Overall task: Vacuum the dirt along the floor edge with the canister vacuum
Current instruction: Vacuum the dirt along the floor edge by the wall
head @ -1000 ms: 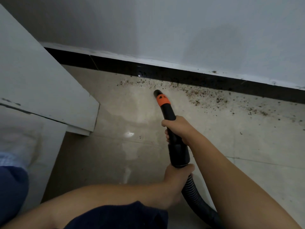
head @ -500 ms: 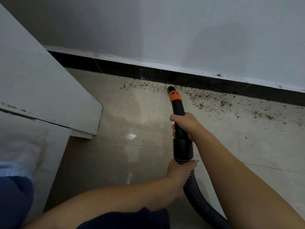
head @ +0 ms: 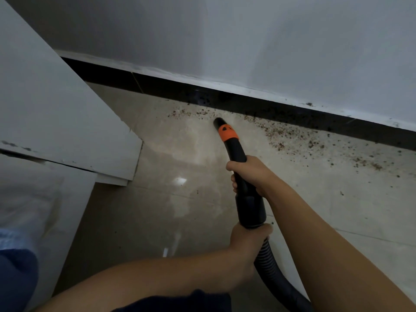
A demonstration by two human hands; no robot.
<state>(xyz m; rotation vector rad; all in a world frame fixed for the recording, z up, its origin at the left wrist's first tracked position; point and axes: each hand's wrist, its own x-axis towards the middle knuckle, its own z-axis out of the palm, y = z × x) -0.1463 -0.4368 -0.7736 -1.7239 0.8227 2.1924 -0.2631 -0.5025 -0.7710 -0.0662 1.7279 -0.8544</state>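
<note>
Two hands grip the vacuum: the left hand (head: 247, 242) wraps the ribbed hose (head: 267, 264), the right hand (head: 249, 174) closes round the black wand (head: 238, 154) — further on, its orange-banded nozzle (head: 221, 124) sits low over the floor (head: 180, 154) amid dirt (head: 283, 134) beside the dark skirting (head: 270, 104).

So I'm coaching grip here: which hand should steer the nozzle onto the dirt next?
Right hand: it grips nearest the nozzle, beside the dirt. Left hand holds the hose.
</note>
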